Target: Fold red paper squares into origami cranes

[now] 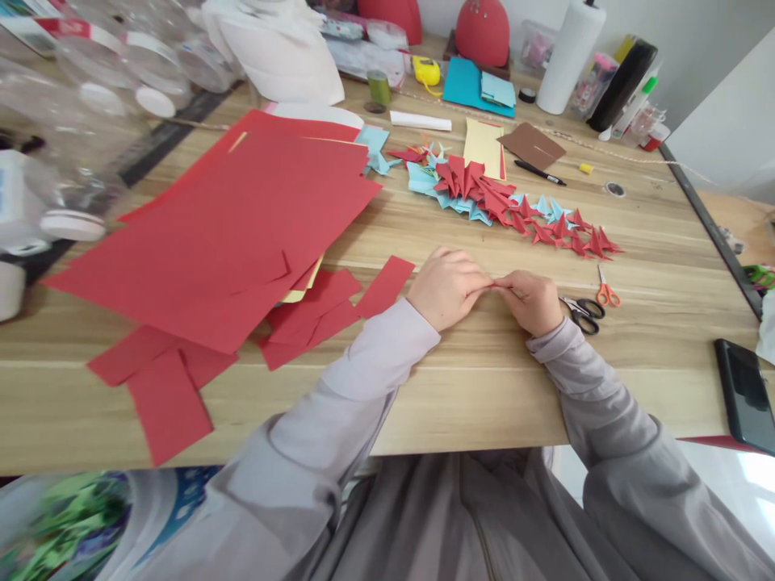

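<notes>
My left hand (pixel 449 287) and my right hand (pixel 533 300) meet over the wooden table, fingertips pinched close together. Between them shows a tiny bit of red paper (pixel 494 284), mostly hidden by the fingers. Left of my left hand lies a red paper strip (pixel 386 286), beside more cut red pieces (pixel 170 403) and large red sheets (pixel 242 218). Beyond my hands stretches a row of folded red shapes (pixel 514 206) mixed with light blue ones (pixel 424 179). Black-handled scissors (pixel 584 316) and small orange-handled scissors (pixel 607 294) rest right of my right hand.
A phone (pixel 747 395) lies at the right table edge. Plastic bottles (pixel 78 161) crowd the left. A black pen (pixel 540 172), brown paper (pixel 533 147), yellow tape measure (pixel 427 71) and white bottle (pixel 570 56) are at the back. A bin (pixel 145 504) stands below the front left edge.
</notes>
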Motion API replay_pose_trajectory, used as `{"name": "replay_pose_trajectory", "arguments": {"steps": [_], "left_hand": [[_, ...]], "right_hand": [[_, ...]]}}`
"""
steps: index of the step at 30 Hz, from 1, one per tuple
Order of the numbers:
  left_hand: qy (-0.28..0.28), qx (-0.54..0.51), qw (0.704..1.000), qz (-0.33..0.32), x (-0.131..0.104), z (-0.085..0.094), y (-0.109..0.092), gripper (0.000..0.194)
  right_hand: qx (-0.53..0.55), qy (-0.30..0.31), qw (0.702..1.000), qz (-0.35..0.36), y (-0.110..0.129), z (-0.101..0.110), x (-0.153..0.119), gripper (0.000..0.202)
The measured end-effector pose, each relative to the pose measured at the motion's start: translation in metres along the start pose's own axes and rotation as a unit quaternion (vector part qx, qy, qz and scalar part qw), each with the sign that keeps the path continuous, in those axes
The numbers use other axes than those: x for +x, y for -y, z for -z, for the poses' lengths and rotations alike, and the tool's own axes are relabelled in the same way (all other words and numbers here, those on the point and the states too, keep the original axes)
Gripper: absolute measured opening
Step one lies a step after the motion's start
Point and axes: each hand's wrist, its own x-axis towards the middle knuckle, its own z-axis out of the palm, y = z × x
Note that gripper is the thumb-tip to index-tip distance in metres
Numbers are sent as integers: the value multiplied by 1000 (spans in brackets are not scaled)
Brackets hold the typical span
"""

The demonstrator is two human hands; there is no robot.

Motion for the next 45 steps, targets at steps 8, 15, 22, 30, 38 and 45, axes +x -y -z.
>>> {"name": "replay_pose_trajectory", "arguments": {"steps": [8,15,22,30,38,45], "left_hand": [[-51,-348,891,287,1,-6,0,19],[-21,-536,762,363,3,-8,-12,29],[0,-557,748,360,3,-10,-14,29],[44,-588,700,403,6,-7,-17,18],[95,-590,679,427,9,0,-19,21],[98,-591,674,431,7,-3,-17,21]], "right_hand": [[210,-37,963,-163,7,1,4,27],[307,-35,927,-211,15,6,8,32],[350,-18,909,-226,19,5,8,34],[358,-8,901,-245,18,5,8,36],[370,-41,891,-260,17,5,8,36],[363,-52,890,-270,14,4,8,36]]}}
